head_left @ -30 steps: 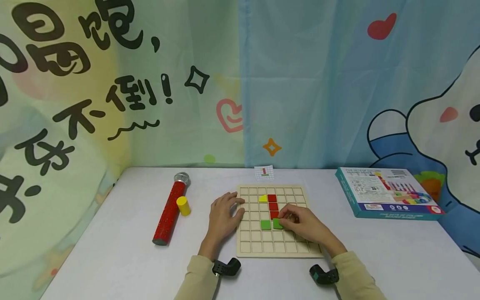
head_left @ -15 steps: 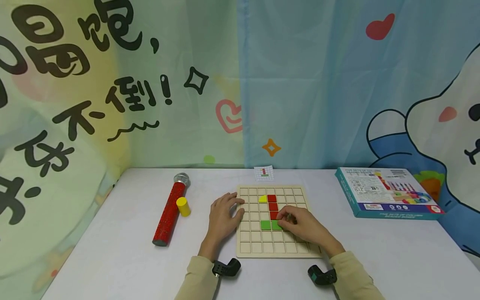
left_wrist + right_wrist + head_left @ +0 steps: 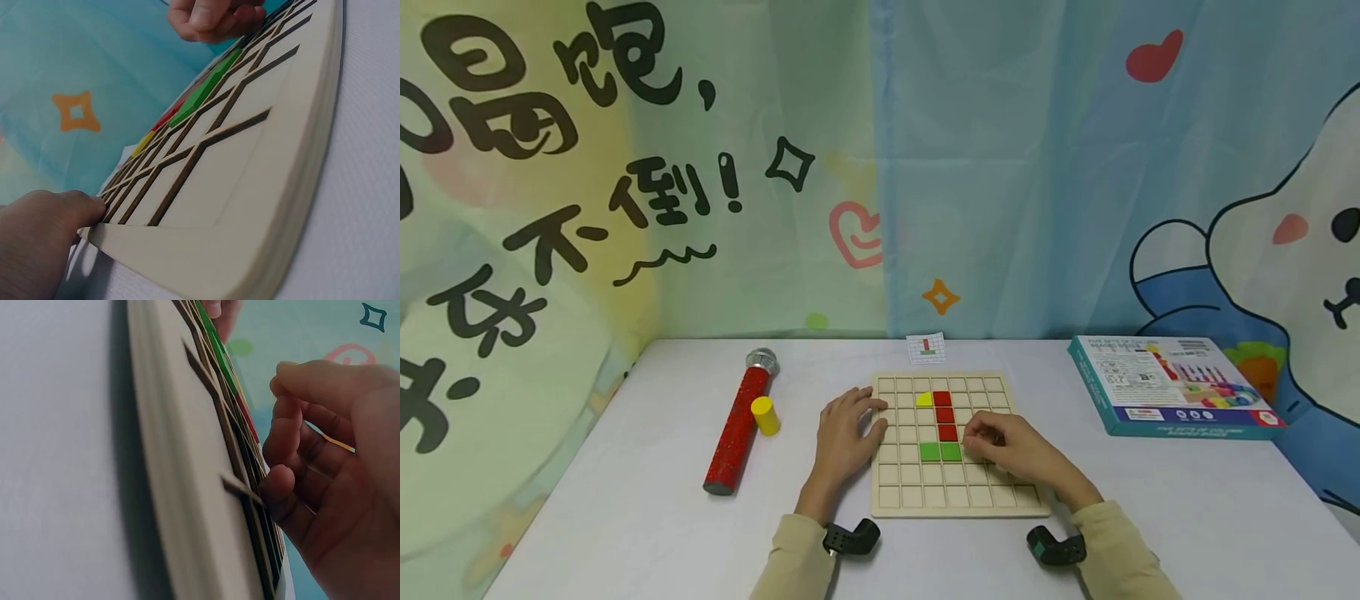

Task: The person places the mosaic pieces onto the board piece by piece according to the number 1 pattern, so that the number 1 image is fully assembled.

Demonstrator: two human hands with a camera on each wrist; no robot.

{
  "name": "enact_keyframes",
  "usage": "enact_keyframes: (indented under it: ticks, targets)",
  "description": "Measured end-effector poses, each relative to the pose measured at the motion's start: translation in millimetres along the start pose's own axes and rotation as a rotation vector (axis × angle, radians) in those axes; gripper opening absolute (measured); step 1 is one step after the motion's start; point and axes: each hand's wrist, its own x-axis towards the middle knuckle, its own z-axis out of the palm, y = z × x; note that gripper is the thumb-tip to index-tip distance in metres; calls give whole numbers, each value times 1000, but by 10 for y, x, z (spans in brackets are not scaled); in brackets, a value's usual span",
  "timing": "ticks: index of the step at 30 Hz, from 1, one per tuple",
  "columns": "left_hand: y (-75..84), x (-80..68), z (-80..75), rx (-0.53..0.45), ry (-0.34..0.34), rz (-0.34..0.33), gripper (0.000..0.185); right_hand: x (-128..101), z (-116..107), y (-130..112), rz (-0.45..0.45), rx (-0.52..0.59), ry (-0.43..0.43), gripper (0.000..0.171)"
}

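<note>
A wooden grid board (image 3: 955, 487) lies on the white table. It holds a column of three red tiles (image 3: 945, 415), a yellow piece (image 3: 924, 399) left of the top one, and two green tiles (image 3: 940, 452) below. My left hand (image 3: 874, 417) rests flat on the board's left edge with its fingers spread. My right hand (image 3: 973, 437) lies on the board just right of the green tiles, fingers curled, and I see nothing between them. In the right wrist view the curled fingers (image 3: 294, 444) hover by the board (image 3: 181, 456). The left wrist view shows the green tiles (image 3: 203, 94) seated in their cells.
A small pattern card (image 3: 927, 347) lies behind the board. To the left are a red microphone (image 3: 739, 421) and a yellow cylinder (image 3: 765, 414) touching it. A teal game box (image 3: 1172, 385) sits at the right. Printed curtains hang behind the table.
My right hand was pinching the second green tile over its cell. That tile now lies flat beside the first, and the hand has drawn slightly right. The left hand stayed put.
</note>
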Motion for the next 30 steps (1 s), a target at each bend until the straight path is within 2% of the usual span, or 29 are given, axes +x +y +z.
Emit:
enact_keyframes:
  ticks: [9,18,30]
  targets:
    - [15,-8,-6,-2,-4,2,22,-93,-82,40,38,35,31,11]
    - [17,-5,-27,-9,3,17,22,-230,-187,129,57,7,74,10]
    - [8,-5,-13,-12,5,18,21,-338,-263,220,57,43,79,11]
